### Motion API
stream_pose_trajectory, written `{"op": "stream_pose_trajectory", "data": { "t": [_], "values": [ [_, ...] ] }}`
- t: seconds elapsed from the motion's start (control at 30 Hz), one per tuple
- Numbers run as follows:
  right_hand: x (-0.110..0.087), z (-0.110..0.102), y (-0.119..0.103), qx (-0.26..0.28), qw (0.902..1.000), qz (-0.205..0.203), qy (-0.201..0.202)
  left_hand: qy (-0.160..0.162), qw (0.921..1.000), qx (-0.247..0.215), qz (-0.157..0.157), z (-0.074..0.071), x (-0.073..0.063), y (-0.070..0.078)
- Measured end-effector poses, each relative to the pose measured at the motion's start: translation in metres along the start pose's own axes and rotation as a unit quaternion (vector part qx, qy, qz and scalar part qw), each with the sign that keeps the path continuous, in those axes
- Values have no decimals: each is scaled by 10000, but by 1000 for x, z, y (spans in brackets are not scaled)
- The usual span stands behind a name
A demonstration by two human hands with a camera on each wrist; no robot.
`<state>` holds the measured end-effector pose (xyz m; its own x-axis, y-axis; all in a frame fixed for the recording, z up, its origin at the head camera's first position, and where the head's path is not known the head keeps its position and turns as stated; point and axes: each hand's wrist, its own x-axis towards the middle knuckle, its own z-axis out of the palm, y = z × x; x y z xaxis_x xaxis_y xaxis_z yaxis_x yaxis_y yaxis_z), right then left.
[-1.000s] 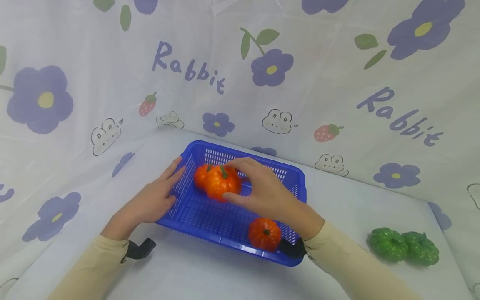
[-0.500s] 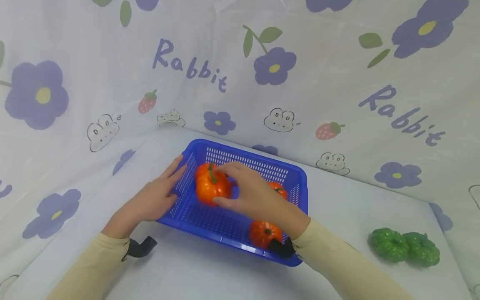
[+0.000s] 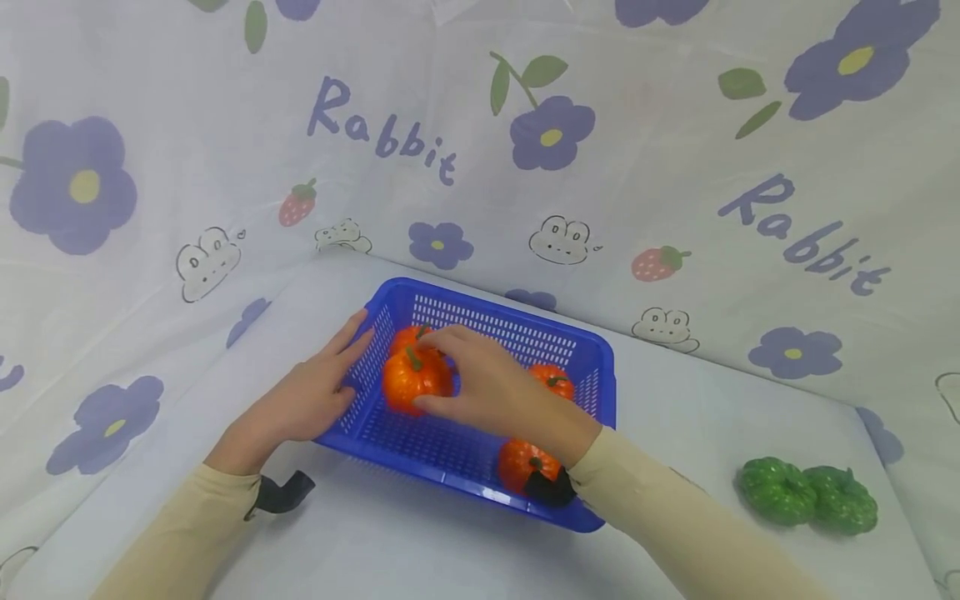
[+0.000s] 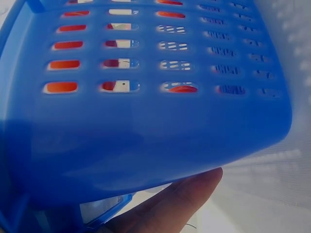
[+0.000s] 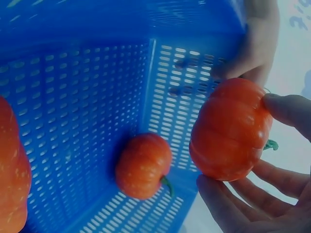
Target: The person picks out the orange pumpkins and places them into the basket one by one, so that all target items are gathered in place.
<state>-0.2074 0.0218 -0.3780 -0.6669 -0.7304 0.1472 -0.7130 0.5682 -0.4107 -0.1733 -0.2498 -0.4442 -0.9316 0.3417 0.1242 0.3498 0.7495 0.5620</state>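
In the head view my right hand [image 3: 487, 383] holds an orange pumpkin [image 3: 415, 385] with a green stem between thumb and fingers, over the left part of the blue basket [image 3: 480, 492]. The right wrist view shows this pumpkin [image 5: 231, 131] raised near the basket's end wall, above another pumpkin [image 5: 143, 167] that lies inside. My left hand [image 3: 307, 400] rests at the basket's left rim, fingers fairly straight; one of its fingers [image 4: 189, 194] shows beneath the blue wall in the left wrist view. Partly hidden behind the held pumpkin is an orange one [image 3: 407, 337].
Inside the basket's right part sit two more orange-red pumpkins, one at the back [image 3: 553, 379] and one at the front [image 3: 525, 462]. Two green pumpkins [image 3: 776, 492] lie side by side on the white table at right. A patterned cloth [image 3: 480, 192] hangs behind.
My right hand has carried the orange pumpkin left and slightly toward me. A pumpkin at the basket's right back has come into view. My left hand stays at the rim.
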Motion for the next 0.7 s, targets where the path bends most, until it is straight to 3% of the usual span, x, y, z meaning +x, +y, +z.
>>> {"op": "stream_pose_trajectory", "data": {
  "t": [0.7],
  "values": [
    [39, 25, -1, -120, 9942, -107, -1062, 9, 10000, -4, -11, 2, 1, -5]
  ]
}}
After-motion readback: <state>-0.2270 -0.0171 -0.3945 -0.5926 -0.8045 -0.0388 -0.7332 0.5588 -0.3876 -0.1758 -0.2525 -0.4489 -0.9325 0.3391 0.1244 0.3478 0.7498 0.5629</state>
